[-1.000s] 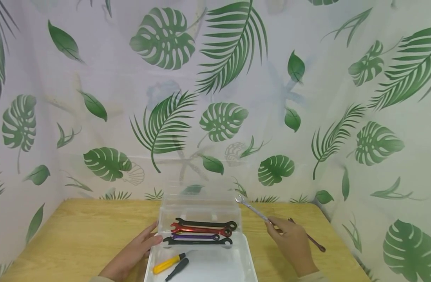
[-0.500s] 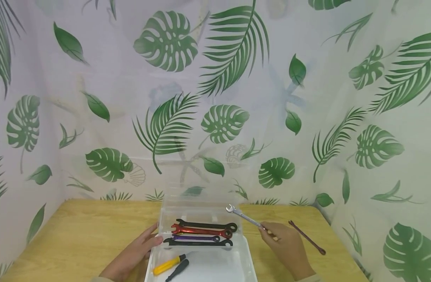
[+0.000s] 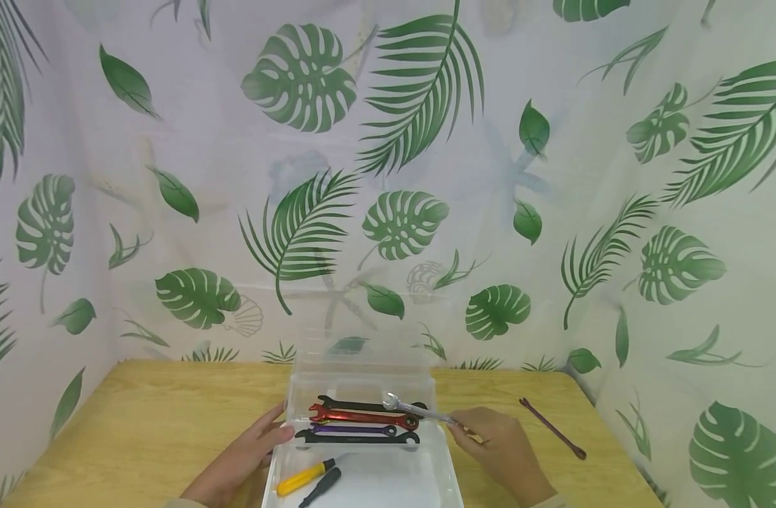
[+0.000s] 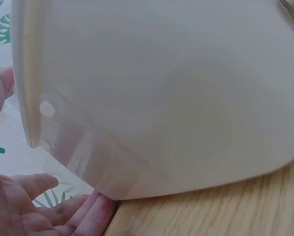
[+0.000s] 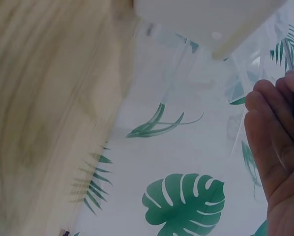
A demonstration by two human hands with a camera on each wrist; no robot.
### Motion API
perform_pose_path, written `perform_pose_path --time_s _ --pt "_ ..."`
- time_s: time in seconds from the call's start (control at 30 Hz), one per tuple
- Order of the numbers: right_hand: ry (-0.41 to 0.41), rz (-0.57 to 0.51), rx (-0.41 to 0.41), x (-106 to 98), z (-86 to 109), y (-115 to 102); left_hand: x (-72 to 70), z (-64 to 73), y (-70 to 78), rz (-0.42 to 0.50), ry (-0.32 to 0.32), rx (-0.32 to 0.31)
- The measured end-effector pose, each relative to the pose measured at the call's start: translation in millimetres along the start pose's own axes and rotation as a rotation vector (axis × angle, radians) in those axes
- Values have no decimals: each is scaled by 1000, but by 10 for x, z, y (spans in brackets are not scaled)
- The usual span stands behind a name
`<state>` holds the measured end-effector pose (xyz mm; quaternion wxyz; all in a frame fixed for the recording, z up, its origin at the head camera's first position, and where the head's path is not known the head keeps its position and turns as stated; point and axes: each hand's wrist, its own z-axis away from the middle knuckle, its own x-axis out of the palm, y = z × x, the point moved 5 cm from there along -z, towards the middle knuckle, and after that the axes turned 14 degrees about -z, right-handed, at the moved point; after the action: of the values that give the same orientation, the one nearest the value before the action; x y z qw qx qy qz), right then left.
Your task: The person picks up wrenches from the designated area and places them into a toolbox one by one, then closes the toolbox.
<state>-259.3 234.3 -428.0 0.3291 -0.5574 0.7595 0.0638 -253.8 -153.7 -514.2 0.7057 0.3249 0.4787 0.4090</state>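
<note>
My right hand (image 3: 499,448) pinches a silver combination wrench (image 3: 420,409) by one end. Its open-end head hangs over the far compartment of a white plastic box (image 3: 450,466). A black wrench (image 3: 362,403), a red wrench (image 3: 346,417), a purple wrench (image 3: 353,428) and another black wrench (image 3: 356,438) lie side by side in that compartment. On the left side my left hand (image 3: 242,455) holds the box, thumb at the rim and fingers against its outer wall. In the left wrist view, fingertips (image 4: 95,216) touch the box's lower corner.
A yellow-handled tool (image 3: 302,478) and a black-handled screwdriver (image 3: 321,487) lie in the near part of the box. The clear lid (image 3: 362,360) stands raised behind. A dark purple wrench (image 3: 553,428) lies on the wooden table (image 3: 172,409) at right. Leaf-print cloth (image 3: 388,141) encloses the table.
My right hand has moved left with the silver wrench, from beside the box to over its far compartment. The left hand stays at the box's left side.
</note>
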Motion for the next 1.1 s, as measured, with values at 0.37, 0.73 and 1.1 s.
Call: perform_pose_path --time_s 0.37,0.73,1.1 --pt "-57 2 -96 195 -158 -160 17 -16 -4 -9 -4 -1" --pt "-140 47 -145 320 -383 -298 15 -33 -18 5 -7 25" --pt "-274 123 -78 479 -576 -373 7 -25 -18 -1 -7 32"
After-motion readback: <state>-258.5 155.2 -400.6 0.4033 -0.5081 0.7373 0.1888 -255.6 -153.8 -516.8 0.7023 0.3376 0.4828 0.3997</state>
